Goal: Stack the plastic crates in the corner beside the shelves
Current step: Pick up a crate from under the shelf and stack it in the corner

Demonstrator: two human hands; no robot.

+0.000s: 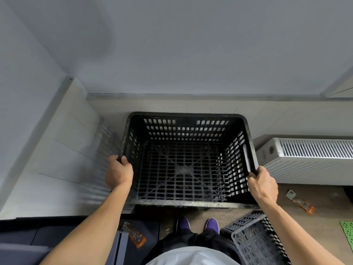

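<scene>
A large black perforated plastic crate [183,161] sits open-side up against the tiled wall base, in front of me. My left hand [118,172] grips its left rim near the front corner. My right hand [263,183] grips its right rim by the handle slot. The crate holds nothing. A second dark crate [256,240] lies tilted on the floor at my lower right, beside my feet.
A white radiator [309,159] runs along the wall to the right of the crate. A dark shelf unit [57,238] stands at the lower left. Orange-handled tools lie on the shelf edge [136,236] and on the floor [301,202]. A green mat [347,234] shows at the right edge.
</scene>
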